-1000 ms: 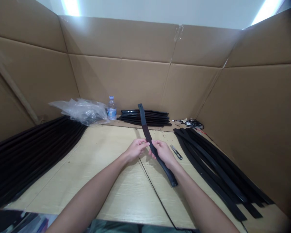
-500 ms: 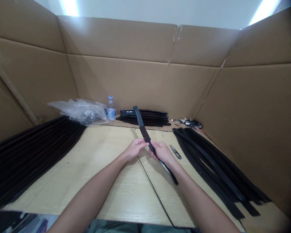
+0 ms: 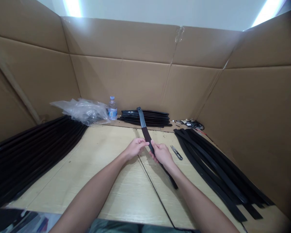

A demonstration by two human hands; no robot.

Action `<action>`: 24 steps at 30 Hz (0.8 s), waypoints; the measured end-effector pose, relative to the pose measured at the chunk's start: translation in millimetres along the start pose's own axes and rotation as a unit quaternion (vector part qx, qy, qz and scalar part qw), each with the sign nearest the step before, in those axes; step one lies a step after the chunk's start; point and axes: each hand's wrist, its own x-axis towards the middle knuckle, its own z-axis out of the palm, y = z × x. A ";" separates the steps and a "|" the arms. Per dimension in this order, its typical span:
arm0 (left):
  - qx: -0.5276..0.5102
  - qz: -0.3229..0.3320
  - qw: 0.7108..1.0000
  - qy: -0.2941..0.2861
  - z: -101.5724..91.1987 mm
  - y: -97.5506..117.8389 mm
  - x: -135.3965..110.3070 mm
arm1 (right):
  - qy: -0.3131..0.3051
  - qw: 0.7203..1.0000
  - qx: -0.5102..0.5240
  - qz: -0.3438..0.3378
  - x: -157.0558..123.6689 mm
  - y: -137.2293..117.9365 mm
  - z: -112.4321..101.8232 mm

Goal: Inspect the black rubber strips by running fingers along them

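Black and long, a strip (image 3: 144,127) is held above the middle of the tabletop (image 3: 106,181), slanting from near the far edge down toward the near right. It is pinched at mid-length by the left hand (image 3: 135,148), fingertips closed on its edge, and gripped just below by the right hand (image 3: 161,154), fingers curled around it. Snips (image 3: 176,152) lie just right of the right hand. Piles of strips (image 3: 215,168) are laid along the right, left and far edges.
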 end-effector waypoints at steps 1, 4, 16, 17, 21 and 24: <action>0.001 0.001 1.000 -0.001 -0.4 0.0 0.1 | 0.001 1.000 0.001 0.001 -0.6 -0.4 0.5; 0.003 0.002 1.000 -0.005 -1.2 1.0 -0.5 | -0.001 1.000 0.028 0.011 -2.3 -2.2 2.3; -0.019 0.027 0.997 0.073 1.9 0.4 2.3 | -0.101 0.948 0.297 0.061 -4.4 -8.7 -3.6; -0.020 0.028 0.997 0.070 3.2 0.0 2.6 | -0.105 0.946 0.300 0.064 -4.2 -8.1 -3.9; -0.051 0.030 0.997 0.047 7.7 1.3 1.0 | -0.127 0.938 0.316 0.068 -3.4 -6.5 -3.3; -0.079 0.019 0.997 0.015 7.8 5.1 -2.0 | -0.140 0.929 0.339 0.054 -3.4 -6.1 -2.3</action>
